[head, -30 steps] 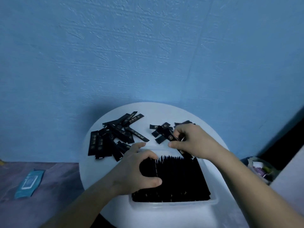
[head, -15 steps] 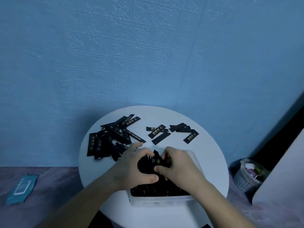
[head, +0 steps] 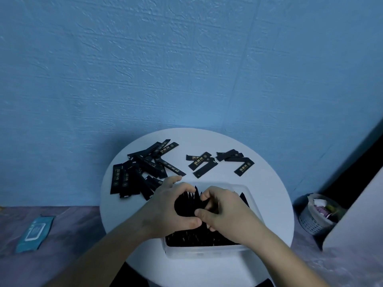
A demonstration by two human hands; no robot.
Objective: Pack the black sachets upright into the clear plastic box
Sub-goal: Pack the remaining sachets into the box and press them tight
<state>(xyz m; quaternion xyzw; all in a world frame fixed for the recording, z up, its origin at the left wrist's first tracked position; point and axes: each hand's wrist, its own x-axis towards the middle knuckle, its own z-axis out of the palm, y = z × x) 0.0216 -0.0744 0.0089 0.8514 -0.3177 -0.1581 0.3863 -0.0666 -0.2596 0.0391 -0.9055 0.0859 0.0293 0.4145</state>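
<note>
Bare left hand (head: pixel 165 210), bare right hand (head: pixel 230 216), unsleeved forearms (head: pixel 107 253).

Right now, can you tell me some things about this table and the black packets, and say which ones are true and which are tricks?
1. The left hand and right hand are both at the clear plastic box. True.
2. The table is square. False: the white table is round.
3. Loose sachets lie on the table beyond the box. True.
4. The box is empty. False: packed sachets stand inside it.
5. A basket sits on the floor to the right of the table. True.
</note>
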